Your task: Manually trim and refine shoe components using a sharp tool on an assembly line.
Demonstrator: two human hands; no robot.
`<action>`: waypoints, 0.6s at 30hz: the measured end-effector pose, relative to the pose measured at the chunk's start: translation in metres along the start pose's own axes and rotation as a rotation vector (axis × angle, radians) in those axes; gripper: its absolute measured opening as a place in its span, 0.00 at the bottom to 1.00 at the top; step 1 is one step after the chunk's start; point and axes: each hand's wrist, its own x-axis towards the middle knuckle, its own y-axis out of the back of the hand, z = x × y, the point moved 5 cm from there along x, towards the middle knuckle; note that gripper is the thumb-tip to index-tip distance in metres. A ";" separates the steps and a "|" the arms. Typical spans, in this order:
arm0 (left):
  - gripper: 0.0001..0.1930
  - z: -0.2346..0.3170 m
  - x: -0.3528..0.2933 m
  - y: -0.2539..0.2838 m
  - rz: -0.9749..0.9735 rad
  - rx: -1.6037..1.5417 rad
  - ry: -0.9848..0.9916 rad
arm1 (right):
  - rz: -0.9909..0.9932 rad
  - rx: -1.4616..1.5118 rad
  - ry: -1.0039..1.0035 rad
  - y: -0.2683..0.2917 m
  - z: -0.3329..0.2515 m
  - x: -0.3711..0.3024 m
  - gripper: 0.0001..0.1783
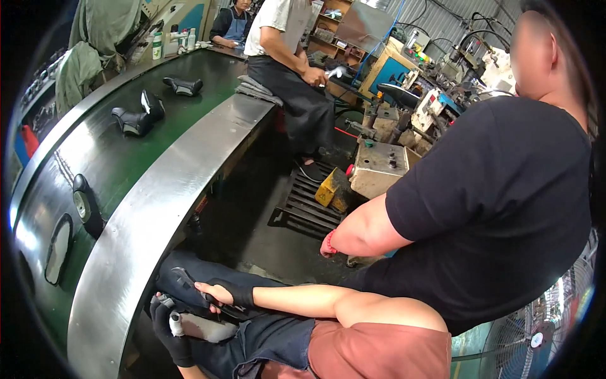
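Note:
Low in the picture, my left hand [165, 322] wears a dark glove and is closed around one end of a shoe [211, 328] with a pale underside, which lies across my lap. Just above it my right hand [218, 294], in a dark wrist covering with bare fingers, grips a dark tool [183, 276] with a curved end. The tool's exact kind is hard to make out. It points left, over my trouser leg. Part of the shoe is hidden by my hands.
Along my left runs a green conveyor belt [151, 136] with a metal edge [142, 218], carrying several dark shoes [88, 205]. Close on my right stands a person in a black T-shirt [499, 208]. Another person in an apron [287, 82] stands ahead, near machinery [385, 167]. A fan [536, 338] is at lower right.

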 end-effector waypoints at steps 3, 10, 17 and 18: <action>0.19 0.007 -0.003 -0.001 -0.028 0.034 -0.055 | -0.016 -0.027 0.002 0.002 0.001 -0.004 0.46; 0.14 0.021 -0.004 -0.001 -0.063 0.109 -0.036 | -0.076 -0.053 -0.021 0.001 -0.008 -0.009 0.45; 0.13 0.027 -0.002 0.000 -0.067 0.172 -0.044 | -0.096 0.026 -0.027 0.000 -0.006 -0.003 0.45; 0.13 0.030 -0.001 -0.001 -0.067 0.193 -0.075 | -0.099 0.026 -0.025 0.000 -0.005 -0.002 0.45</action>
